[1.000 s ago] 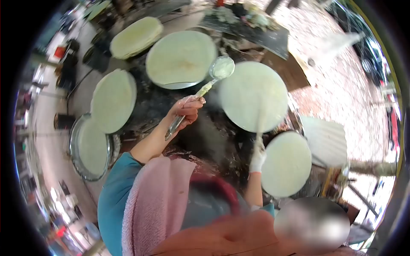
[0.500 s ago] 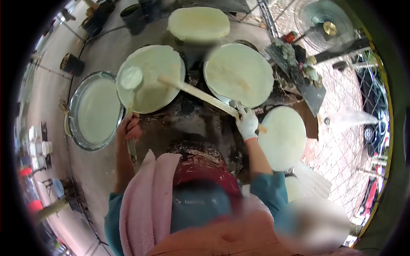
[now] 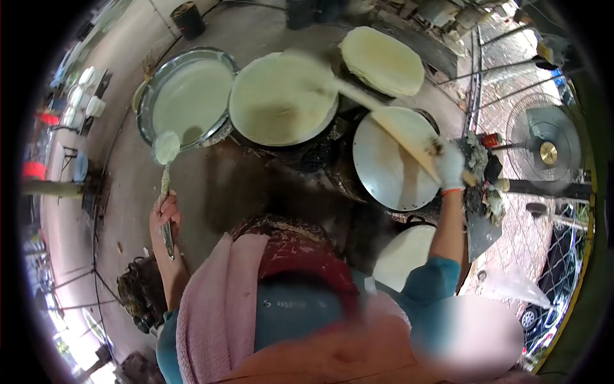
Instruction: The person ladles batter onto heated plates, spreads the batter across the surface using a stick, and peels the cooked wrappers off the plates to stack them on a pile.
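Observation:
In my left hand (image 3: 166,214) is the handle of a ladle (image 3: 167,147), its bowl coated with pale batter and overlapping the near rim of a metal basin (image 3: 144,121) of batter. My right hand (image 3: 449,165), in a white glove, is closed around a long, flat wooden stick (image 3: 403,134). The stick slants across a round pan (image 3: 377,169) with a smooth, silvery-white surface. Its far end is blurred near a second round pan (image 3: 275,105) covered with a pale layer. Beyond the stick lies an oval stack of pale sheets (image 3: 384,61).
A pale round surface (image 3: 406,256) lies below my right forearm. Further right are a standing fan (image 3: 547,150), a red can (image 3: 490,140) and wire fencing. A dark bucket (image 3: 187,20) stands at the back left. White containers (image 3: 80,96) sit at the far left.
The view has turned right. The ladle has left the covered pan for the basin's rim. My right hand has swung the stick across the right pan, whose yellowish covering now looks silvery-white.

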A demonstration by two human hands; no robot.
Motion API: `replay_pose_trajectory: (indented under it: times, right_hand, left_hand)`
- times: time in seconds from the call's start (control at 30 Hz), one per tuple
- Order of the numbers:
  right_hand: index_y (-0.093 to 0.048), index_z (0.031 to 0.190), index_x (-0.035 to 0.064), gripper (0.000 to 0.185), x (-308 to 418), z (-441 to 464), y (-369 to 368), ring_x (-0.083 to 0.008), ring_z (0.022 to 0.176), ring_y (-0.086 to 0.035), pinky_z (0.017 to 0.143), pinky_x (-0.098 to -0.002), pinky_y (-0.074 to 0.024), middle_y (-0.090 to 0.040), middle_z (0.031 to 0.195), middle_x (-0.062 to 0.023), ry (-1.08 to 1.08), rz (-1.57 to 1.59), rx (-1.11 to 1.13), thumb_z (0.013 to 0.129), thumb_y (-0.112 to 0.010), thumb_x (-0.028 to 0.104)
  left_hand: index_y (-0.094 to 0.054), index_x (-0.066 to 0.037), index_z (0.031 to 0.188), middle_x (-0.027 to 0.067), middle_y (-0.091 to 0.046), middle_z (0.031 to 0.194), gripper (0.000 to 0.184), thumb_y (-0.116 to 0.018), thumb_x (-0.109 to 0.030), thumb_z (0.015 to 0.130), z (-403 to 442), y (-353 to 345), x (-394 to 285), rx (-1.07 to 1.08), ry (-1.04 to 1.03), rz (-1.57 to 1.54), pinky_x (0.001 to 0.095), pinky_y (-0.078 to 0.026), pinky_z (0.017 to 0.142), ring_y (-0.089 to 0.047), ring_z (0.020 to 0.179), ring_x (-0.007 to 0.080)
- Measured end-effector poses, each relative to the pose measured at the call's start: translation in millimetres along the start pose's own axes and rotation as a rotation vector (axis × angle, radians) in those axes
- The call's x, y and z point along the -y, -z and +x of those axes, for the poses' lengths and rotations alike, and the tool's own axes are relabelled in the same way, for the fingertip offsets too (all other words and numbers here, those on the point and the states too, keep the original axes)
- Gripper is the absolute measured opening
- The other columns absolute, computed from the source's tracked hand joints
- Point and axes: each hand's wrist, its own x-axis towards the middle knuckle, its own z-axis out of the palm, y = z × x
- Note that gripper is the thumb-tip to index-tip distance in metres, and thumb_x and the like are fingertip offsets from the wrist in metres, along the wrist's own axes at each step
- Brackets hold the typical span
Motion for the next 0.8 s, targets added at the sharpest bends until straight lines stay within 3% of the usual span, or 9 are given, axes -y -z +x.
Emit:
replay_pose_trajectory:
  times: [0.07,0.1,0.27,0.37,0.5,0.53,0.63,0.67,0.8]
  right_hand:
    - [-0.067,0.106,0.0206,0.034,0.3,48.3,33.9,-0.0334,0.079,-0.064,0.067,-0.0437,-0.0503,-0.066,0.087,-0.013,-0.035,-0.245,0.054,0.077,-0.069,0.037]
    - [-0.068,0.103,0.0188,0.027,25.8,65.0,61.3,-0.0345,0.08,-0.064,0.068,-0.0439,-0.0502,-0.066,0.088,-0.0145,0.015,-0.078,-0.002,0.079,-0.067,0.032]
    - [-0.065,0.102,0.0166,0.021,162.1,111.3,102.2,-0.0344,0.079,-0.064,0.068,-0.0438,-0.0507,-0.067,0.089,-0.0159,0.005,-0.229,-0.046,0.082,-0.061,0.023]
    - [-0.06,0.106,0.0124,0.024,242.3,122.2,59.4,-0.0325,0.078,-0.064,0.068,-0.044,-0.0514,-0.066,0.088,-0.0112,0.078,-0.324,-0.068,0.083,-0.058,0.02]
    - [-0.057,0.109,0.0082,0.025,367.9,136.2,-40.3,-0.0311,0.076,-0.064,0.065,-0.0417,-0.0524,-0.065,0.084,-0.0126,0.153,-0.224,-0.029,0.085,-0.052,0.014]
    - [-0.056,0.111,0.0071,0.027,401.1,141.5,-67.9,-0.0304,0.075,-0.064,0.064,-0.0415,-0.0523,-0.065,0.084,-0.0132,0.119,-0.223,0.023,0.085,-0.051,0.014]
    - [-0.052,0.119,0.0047,0.035,488.5,154.7,-150.4,-0.0299,0.072,-0.065,0.063,-0.043,-0.0517,-0.066,0.084,-0.0142,0.022,-0.125,0.185,0.086,-0.049,0.016]
    - [-0.05,0.122,0.0039,0.038,510.5,156.5,-177.6,-0.0302,0.072,-0.065,0.063,-0.0435,-0.0516,-0.066,0.086,-0.0147,0.003,-0.103,0.22,0.087,-0.05,0.018]
    - [-0.043,0.132,0.0032,0.05,588.2,167.0,-218.2,-0.0316,0.077,-0.066,0.066,-0.0435,-0.0526,-0.067,0.088,-0.0148,-0.201,-0.027,0.371,0.087,-0.054,0.023]
  left_hand:
    - [-0.044,0.011,0.11,0.0004,-0.039,0.068,0.028,-0.033,-0.013,0.1,-8.1,6.9,-8.6,-0.003,-0.038,0.027,0.0244,-0.031,0.047,-0.038,0.043,0.0086]
    - [-0.044,0.011,0.11,0.0007,-0.039,0.068,0.028,-0.033,-0.012,0.1,-8.8,10.8,-13.7,-0.002,-0.057,0.039,0.0248,-0.031,0.047,-0.038,0.043,0.0088]
    - [-0.044,0.01,0.109,-0.001,-0.037,0.066,0.027,-0.035,-0.014,0.1,5.4,17.9,-38.1,0.023,-0.085,0.006,0.0225,-0.03,0.044,-0.038,0.043,0.0055]
    - [-0.04,0.012,0.112,-0.0002,-0.036,0.068,0.027,-0.033,-0.011,0.1,28.8,34.8,-72.8,0.024,-0.127,0.002,0.0197,-0.032,0.044,-0.039,0.044,0.0067]
    - [-0.041,0.01,0.112,-0.0021,-0.036,0.068,0.028,-0.038,-0.015,0.1,58.8,29.5,-136.2,-0.104,-0.173,0.069,0.0169,-0.028,0.04,-0.037,0.043,0.0025]
    - [-0.047,0.005,0.107,-0.006,-0.036,0.065,0.027,-0.041,-0.02,0.1,69.5,43.5,-159.9,-0.196,-0.164,0.095,0.0173,-0.025,0.036,-0.032,0.04,0.0008]
    - [-0.049,0.003,0.105,-0.0068,-0.035,0.063,0.025,-0.043,-0.021,0.099,92.0,73.2,-228.8,-0.105,-0.059,0.162,0.0177,-0.024,0.035,-0.031,0.039,0.0004]
    - [-0.051,0.002,0.103,-0.0072,-0.034,0.061,0.024,-0.043,-0.021,0.099,98.2,72.2,-247.2,-0.164,-0.059,0.21,0.0184,-0.023,0.035,-0.03,0.038,0.0002]
    - [-0.052,0.001,0.104,-0.0066,-0.034,0.061,0.025,-0.045,-0.022,0.099,120.6,97.1,-318.2,-0.146,-0.02,0.272,0.0188,-0.023,0.037,-0.031,0.038,0.001]
